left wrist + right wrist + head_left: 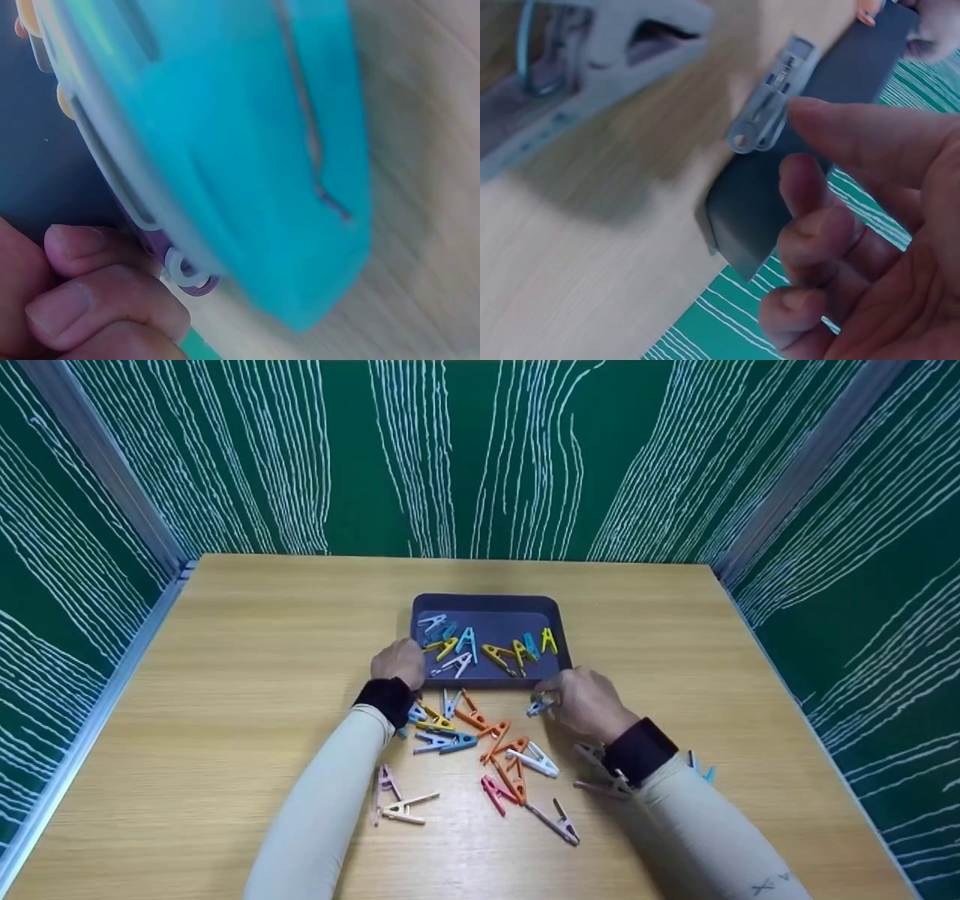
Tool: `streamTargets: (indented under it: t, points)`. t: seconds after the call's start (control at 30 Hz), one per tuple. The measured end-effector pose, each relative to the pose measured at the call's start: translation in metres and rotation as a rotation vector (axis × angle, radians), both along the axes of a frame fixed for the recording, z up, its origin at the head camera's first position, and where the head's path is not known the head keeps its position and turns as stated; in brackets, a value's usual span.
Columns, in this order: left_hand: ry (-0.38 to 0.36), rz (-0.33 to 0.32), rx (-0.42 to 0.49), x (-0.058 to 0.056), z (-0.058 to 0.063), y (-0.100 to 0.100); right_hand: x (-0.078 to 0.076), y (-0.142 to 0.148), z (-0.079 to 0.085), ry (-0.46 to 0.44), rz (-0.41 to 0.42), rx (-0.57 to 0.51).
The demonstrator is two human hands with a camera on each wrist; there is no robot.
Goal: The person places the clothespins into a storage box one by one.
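Observation:
At the front left corner of a dark tray [487, 684], the left hand [399, 661] has its fingers [112, 300] curled against the tray wall. A turquoise clothespin [255, 165] fills much of the left wrist view, close to the camera. By the tray's front right corner, the right hand [589, 703] has loosely bent fingers [817, 232]. Its uppermost fingertip is at the edge of a grey-blue clothespin [772, 97], beside the tray's front wall; firm contact cannot be told. Several yellow, blue and white clothespins [466, 639] lie in the tray.
In front of the tray lie several loose clothespins, among them orange [495, 735], white [534, 760], pink [493, 793] and cream [405, 810] ones. A grey clothespin [604, 787] lies under the right forearm. Green white-streaked panels [352, 457] surround the wooden table [262, 660].

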State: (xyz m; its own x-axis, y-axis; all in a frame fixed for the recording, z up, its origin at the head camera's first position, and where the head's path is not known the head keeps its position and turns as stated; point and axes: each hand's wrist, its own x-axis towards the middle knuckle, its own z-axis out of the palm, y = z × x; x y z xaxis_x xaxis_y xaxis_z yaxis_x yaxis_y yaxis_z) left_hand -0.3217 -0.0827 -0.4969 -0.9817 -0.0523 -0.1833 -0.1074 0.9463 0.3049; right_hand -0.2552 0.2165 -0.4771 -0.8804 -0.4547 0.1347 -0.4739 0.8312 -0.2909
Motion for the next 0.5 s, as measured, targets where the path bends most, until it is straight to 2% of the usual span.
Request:
streamTargets:
  t: [0.13,0.27,0.5]
  points:
    - [-0.002,0.001,-0.002,0.001,0.0,0.0,-0.001,-0.002,-0.008,0.056,0.018,0.083]
    - [-0.003,0.002,0.0,0.001,0.0,0.0,-0.001,-0.002,-0.012,0.09,0.01,0.114]
    - [0.005,0.001,-0.001,0.0,-0.002,0.0,0.002,0.002,-0.011,0.066,-0.036,0.125]
